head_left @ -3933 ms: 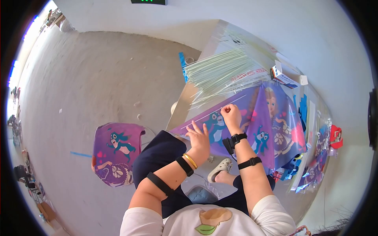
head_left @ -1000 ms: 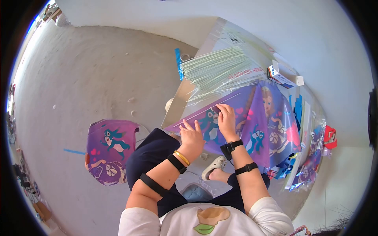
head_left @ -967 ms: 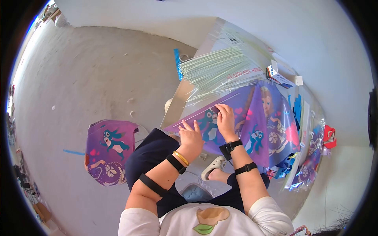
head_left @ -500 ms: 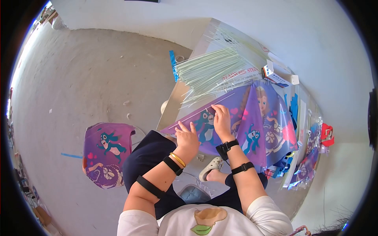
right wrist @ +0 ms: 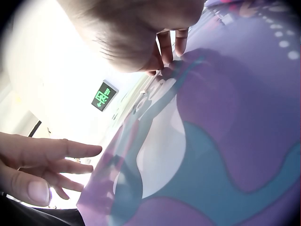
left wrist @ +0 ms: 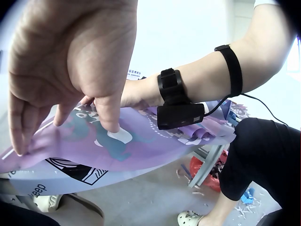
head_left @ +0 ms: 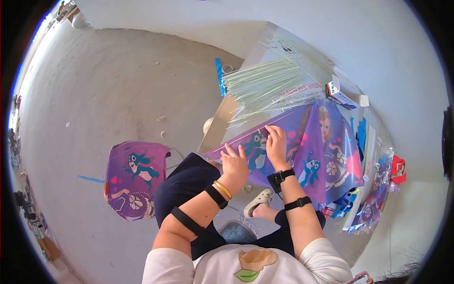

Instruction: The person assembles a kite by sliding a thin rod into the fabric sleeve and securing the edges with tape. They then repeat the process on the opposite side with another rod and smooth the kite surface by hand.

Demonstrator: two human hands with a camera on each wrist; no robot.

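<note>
A purple printed sheet [head_left: 246,142] lies over the table's near part, a thin white rod [head_left: 246,137] along its far edge. My left hand [head_left: 235,166] rests spread fingertips on the sheet near its left corner; in the left wrist view, the same hand [left wrist: 75,56] has its fingers pointing down at the sheet [left wrist: 113,155]. My right hand [head_left: 276,147] has its fingertips at the rod, farther right; the right wrist view shows this hand [right wrist: 141,33] with bent fingers touching the sheet [right wrist: 211,141] near its edge. What its thumb does is hidden there.
Pale thin rods [head_left: 265,85] lie in a heap beyond the sheet. To the right stand an open small box [head_left: 341,97] and blue strips [head_left: 361,135]. Another printed piece [head_left: 137,175] is at the left beside my leg. A red bag [left wrist: 211,172] lies below the table.
My right hand's fingers, curled in the oldest view, now reach out to the rod at the sheet's edge. My left hand stays near the corner. The head view has shifted slightly.
</note>
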